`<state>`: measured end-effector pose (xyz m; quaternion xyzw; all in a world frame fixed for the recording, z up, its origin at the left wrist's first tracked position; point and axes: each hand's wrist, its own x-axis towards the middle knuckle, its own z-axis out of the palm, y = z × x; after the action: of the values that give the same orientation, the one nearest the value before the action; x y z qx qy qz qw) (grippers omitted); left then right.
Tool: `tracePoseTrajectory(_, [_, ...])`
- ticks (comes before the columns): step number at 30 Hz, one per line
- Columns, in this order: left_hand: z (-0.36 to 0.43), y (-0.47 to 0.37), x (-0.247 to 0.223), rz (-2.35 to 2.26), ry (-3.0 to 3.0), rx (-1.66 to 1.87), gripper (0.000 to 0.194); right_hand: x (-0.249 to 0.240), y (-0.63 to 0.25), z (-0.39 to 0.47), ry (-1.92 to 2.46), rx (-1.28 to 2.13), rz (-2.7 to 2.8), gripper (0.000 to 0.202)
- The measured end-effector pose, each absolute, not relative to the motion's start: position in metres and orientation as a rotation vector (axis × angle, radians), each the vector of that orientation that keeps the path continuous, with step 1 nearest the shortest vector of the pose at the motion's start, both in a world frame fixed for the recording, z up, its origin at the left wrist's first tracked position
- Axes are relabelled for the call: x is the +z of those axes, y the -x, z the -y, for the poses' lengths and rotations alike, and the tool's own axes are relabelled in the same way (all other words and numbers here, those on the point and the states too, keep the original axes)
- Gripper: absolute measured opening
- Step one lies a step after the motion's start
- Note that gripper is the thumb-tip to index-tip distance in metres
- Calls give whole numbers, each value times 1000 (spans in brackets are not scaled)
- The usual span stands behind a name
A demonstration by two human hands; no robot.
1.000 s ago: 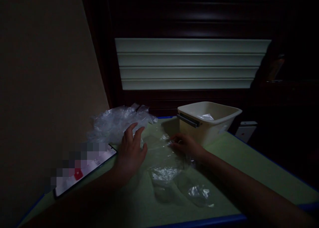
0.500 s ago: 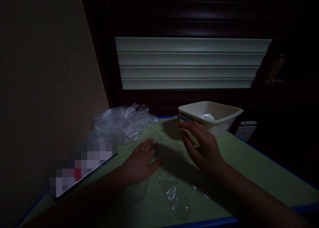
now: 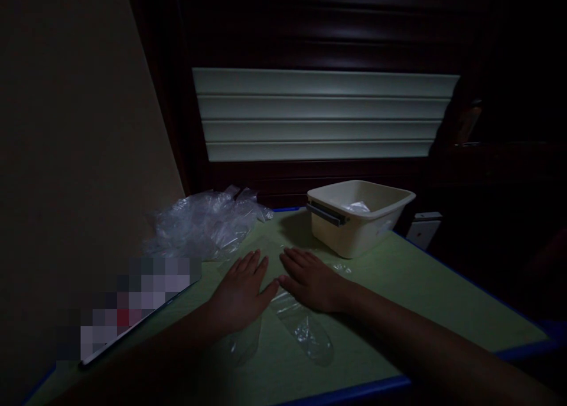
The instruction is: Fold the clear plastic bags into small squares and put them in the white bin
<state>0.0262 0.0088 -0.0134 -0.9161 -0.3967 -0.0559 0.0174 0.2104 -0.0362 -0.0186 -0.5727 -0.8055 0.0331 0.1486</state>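
Note:
A clear plastic piece (image 3: 305,330), thin and crinkled, lies flat on the green table (image 3: 425,294), its two long ends pointing toward me. My left hand (image 3: 241,291) rests palm down on its left part, fingers spread. Palm down on the right part, my right hand (image 3: 312,276) has its fingers stretched out. The two thumbs nearly meet in the middle. Both palms hide much of the plastic. Neither hand grips anything.
A heap of clear plastic (image 3: 208,223) lies at the back left. The cream bin (image 3: 349,237) with a grey handle stands at the back right, some plastic inside. A tablet-like device (image 3: 146,311), partly blurred, lies left. A white object (image 3: 424,230) is beyond the right edge.
My right hand has come down from in front of the bin onto the plastic, beside my left hand. My left hand stays on the plastic. The view has shifted slightly.

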Motion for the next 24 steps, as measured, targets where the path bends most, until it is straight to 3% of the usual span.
tracePoseTrajectory(4, [-7, -27, -12, 1264, 2821, -155, 62, -21, -222, 35, 1803, 69, 2241, 63])
tracePoseTrajectory(10, [-7, -26, -13, 1276, 2823, -151, 62, -11, -236, 38, 1959, -26, 2114, 46])
tracePoseTrajectory(15, [-7, -27, -14, 1285, 2806, -177, 59, 1, -222, 40, 1793, -94, 2125, 51])
tracePoseTrajectory(24, [-10, -26, -22, 1262, 2773, -252, 63, -24, -211, 40, 1605, -6, 2338, 58])
